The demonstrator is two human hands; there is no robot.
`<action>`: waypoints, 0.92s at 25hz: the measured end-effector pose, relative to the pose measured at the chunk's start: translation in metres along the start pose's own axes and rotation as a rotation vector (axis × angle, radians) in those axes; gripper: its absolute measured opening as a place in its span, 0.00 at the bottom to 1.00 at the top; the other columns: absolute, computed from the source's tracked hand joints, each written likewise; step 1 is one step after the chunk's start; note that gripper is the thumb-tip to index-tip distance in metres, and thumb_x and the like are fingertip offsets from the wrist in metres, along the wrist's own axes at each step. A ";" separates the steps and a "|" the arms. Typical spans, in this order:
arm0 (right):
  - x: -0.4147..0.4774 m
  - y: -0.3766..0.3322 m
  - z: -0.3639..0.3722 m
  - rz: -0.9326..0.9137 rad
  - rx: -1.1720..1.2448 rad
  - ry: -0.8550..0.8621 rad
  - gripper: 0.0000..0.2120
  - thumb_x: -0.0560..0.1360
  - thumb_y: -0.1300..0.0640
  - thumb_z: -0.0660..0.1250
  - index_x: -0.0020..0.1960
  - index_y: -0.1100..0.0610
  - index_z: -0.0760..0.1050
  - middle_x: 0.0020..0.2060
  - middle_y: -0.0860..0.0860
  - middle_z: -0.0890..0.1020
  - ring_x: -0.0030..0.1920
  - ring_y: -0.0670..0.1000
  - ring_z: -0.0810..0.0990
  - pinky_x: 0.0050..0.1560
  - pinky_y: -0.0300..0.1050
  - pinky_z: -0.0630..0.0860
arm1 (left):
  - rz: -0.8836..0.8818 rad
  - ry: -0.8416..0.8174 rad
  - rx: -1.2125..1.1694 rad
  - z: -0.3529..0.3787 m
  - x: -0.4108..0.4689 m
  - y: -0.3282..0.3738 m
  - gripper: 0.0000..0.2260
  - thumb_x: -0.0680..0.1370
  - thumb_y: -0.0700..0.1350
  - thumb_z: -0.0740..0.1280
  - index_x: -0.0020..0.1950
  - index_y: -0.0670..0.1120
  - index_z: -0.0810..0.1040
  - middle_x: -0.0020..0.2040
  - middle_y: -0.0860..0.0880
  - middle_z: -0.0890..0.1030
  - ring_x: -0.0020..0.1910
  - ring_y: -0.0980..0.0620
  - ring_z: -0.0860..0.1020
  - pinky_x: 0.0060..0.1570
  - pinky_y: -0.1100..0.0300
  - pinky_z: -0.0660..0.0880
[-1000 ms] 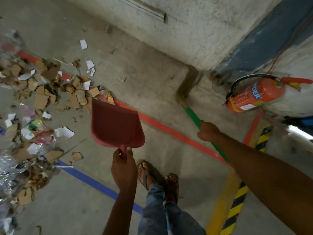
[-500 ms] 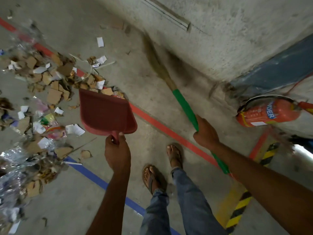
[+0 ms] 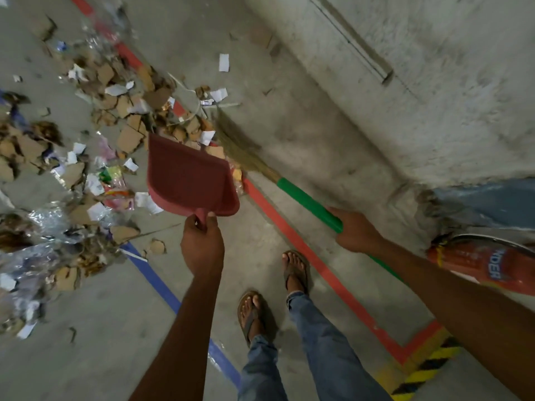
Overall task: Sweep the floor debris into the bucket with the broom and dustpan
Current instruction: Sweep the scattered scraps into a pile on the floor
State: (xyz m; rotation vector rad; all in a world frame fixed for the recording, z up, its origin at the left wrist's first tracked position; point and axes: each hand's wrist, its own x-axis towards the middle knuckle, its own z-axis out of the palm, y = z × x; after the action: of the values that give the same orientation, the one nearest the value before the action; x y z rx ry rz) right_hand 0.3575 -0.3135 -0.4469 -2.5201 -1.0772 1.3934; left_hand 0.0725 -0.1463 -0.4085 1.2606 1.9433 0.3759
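My left hand (image 3: 202,246) gripped the light, stiff dustpan (image 3: 189,178) by its handle; my right hand (image 3: 354,231) clasped the broom (image 3: 307,202) on its green sleeve.

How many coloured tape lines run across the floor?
2 plain lines: a red line running from top left to lower right, and a blue line left of the feet. Debris may hide more.

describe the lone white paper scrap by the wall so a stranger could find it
Start at the grey concrete wall and look to the floor along its base. Beyond the broom bristles lies the white paper scrap, a small upright rectangle alone on bare concrete, apart from the debris pile.
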 end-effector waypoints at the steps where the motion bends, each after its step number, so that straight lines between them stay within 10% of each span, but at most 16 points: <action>1: -0.003 0.005 -0.007 -0.036 0.009 0.028 0.40 0.67 0.66 0.68 0.77 0.51 0.67 0.65 0.55 0.80 0.60 0.58 0.81 0.57 0.50 0.79 | 0.001 0.020 -0.016 -0.002 0.003 0.003 0.13 0.80 0.56 0.64 0.49 0.47 0.78 0.41 0.48 0.82 0.43 0.44 0.81 0.44 0.52 0.74; 12: 0.212 -0.052 -0.122 0.203 -0.278 0.156 0.34 0.78 0.51 0.69 0.78 0.63 0.62 0.74 0.63 0.69 0.72 0.63 0.70 0.69 0.52 0.71 | -0.028 0.149 -0.121 0.003 0.025 0.000 0.16 0.79 0.62 0.61 0.51 0.50 0.78 0.43 0.52 0.83 0.42 0.45 0.82 0.47 0.46 0.79; 19: 0.190 -0.145 -0.041 -0.199 -0.459 -0.101 0.24 0.71 0.60 0.68 0.67 0.57 0.72 0.57 0.59 0.81 0.54 0.60 0.82 0.46 0.45 0.76 | -0.118 0.226 -0.131 -0.006 0.019 -0.030 0.14 0.82 0.58 0.63 0.55 0.48 0.78 0.45 0.51 0.84 0.44 0.45 0.83 0.46 0.50 0.76; 23: 0.114 -0.157 0.016 -0.318 -0.325 -0.151 0.33 0.69 0.61 0.67 0.74 0.54 0.68 0.64 0.56 0.78 0.61 0.60 0.80 0.57 0.49 0.78 | -0.157 0.266 -0.130 -0.034 0.005 -0.048 0.15 0.82 0.58 0.62 0.54 0.47 0.79 0.45 0.48 0.84 0.46 0.43 0.82 0.46 0.51 0.74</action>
State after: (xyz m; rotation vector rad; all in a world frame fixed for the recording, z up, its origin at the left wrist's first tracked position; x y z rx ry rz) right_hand 0.2993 -0.1310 -0.4800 -2.3180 -1.7718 1.4305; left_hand 0.0155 -0.1587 -0.4170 1.0077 2.1850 0.6045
